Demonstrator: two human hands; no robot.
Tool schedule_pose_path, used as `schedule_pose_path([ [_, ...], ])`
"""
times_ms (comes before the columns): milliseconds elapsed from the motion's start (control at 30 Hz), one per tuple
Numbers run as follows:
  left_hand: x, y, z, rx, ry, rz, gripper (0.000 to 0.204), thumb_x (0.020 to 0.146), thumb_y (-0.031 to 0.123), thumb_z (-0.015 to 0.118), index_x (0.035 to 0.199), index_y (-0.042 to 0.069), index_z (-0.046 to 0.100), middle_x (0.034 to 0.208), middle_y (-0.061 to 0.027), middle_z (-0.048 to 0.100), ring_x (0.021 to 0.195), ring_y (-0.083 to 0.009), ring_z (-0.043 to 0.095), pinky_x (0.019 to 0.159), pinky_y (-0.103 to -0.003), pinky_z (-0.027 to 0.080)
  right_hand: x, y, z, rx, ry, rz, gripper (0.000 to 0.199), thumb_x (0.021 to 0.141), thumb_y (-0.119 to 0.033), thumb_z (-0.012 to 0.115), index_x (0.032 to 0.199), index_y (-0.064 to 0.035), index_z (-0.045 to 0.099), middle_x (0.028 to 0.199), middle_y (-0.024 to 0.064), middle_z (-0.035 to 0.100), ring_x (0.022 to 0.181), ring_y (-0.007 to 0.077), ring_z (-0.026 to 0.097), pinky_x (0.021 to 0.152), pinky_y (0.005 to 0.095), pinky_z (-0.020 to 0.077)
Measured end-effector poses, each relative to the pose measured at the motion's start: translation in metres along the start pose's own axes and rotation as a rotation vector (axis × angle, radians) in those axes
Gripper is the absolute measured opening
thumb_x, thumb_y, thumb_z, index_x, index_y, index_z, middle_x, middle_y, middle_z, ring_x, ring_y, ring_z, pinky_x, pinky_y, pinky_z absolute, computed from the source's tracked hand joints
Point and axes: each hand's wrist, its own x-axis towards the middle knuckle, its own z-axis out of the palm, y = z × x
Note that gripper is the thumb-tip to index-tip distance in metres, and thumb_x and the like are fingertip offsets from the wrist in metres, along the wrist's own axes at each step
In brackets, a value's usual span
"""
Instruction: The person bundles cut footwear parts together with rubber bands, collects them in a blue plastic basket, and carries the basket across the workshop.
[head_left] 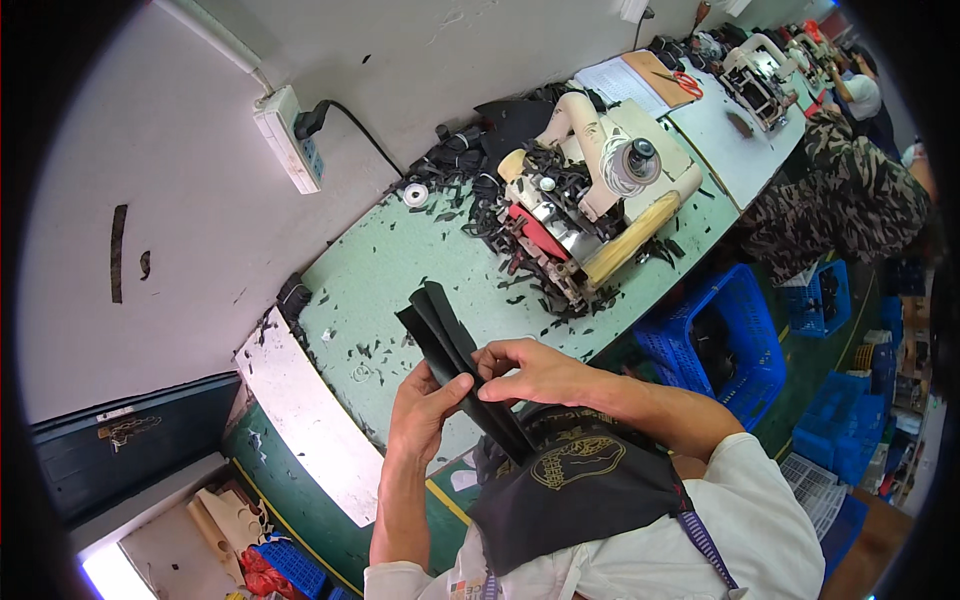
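Observation:
A long black sheet-like piece [448, 345], folded or curled lengthwise and possibly leather, is held between my two hands above the near edge of the green table. My left hand [420, 408] grips its left side, with the thumb on top. From the right, my right hand [520, 372] pinches its edge, thumb and forefinger close together. The lower end of the piece reaches down to my black apron [580, 480]. Beyond my hands stands a cream sewing-type machine [610, 180] with black scraps heaped about it.
Black offcuts litter the green tabletop [400, 265]. A blue crate [740, 350] with dark pieces stands right of the table. A person in camouflage clothing [850, 190] sits at the right, near red scissors [685, 85]. A power socket strip [290, 140] hangs on the wall.

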Motion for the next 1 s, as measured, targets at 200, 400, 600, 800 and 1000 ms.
schedule_pose_path([
  [200, -0.005, -0.004, 0.003, 0.18, -0.007, 0.073, 0.045, 0.077, 0.006, 0.073, 0.116, -0.002, 0.055, 0.105, -0.0103, 0.061, 0.095, -0.0171, 0.059, 0.085, -0.032, 0.051, 0.001, -0.01, -0.004, -0.105, 0.016, 0.021, 0.016, 0.075, -0.011, 0.069, 0.082, -0.0034, 0.057, 0.094, 0.0031, 0.059, 0.081, 0.0103, 0.056, 0.071, 0.0244, 0.0475],
  [400, -0.018, -0.001, 0.019, 0.399, -0.033, 0.145, 0.049, 0.074, 0.003, 0.072, 0.12, -0.004, 0.053, 0.105, -0.0101, 0.062, 0.096, -0.0158, 0.059, 0.087, -0.031, 0.051, 0.003, -0.012, -0.008, -0.133, 0.062, 0.033, 0.013, 0.073, -0.01, 0.067, 0.077, -0.0025, 0.057, 0.074, 0.0001, 0.055, 0.07, 0.0094, 0.054, 0.066, 0.0236, 0.046],
  [600, -0.013, -0.012, 0.026, 0.538, 0.091, 0.206, 0.037, 0.075, 0.005, 0.072, 0.11, -0.001, 0.062, 0.094, -0.0066, 0.066, 0.085, -0.0116, 0.061, 0.078, -0.027, 0.05, 0.0, -0.014, -0.002, -0.145, 0.196, 0.041, 0.01, 0.072, -0.009, 0.064, 0.073, -0.002, 0.057, 0.069, 0.0004, 0.054, 0.065, 0.0092, 0.051, 0.059, 0.0242, 0.0421],
  [800, -0.008, -0.017, 0.02, 0.477, 0.159, 0.166, 0.025, 0.079, 0.0, 0.062, 0.104, -0.004, 0.063, 0.089, -0.0057, 0.066, 0.079, -0.0109, 0.06, 0.072, -0.023, 0.048, 0.0, 0.0, 0.007, -0.081, 0.352, -0.063, 0.018, 0.073, -0.007, 0.06, 0.089, 0.0011, 0.056, 0.075, 0.0041, 0.056, 0.067, 0.0096, 0.051, 0.056, 0.0251, 0.0388],
  [1000, -0.002, -0.029, 0.029, 1.011, 0.337, 0.359, 0.021, 0.083, 0.006, 0.053, 0.1, -0.001, 0.061, 0.078, -0.0119, 0.065, 0.07, -0.0144, 0.06, 0.063, -0.032, 0.047, 0.011, 0.032, 0.026, 0.064, 0.41, -0.128, 0.032, 0.084, -0.001, 0.051, 0.116, -0.0022, 0.05, 0.096, 0.0096, 0.061, 0.087, 0.0157, 0.059, 0.081, 0.0295, 0.0467],
])
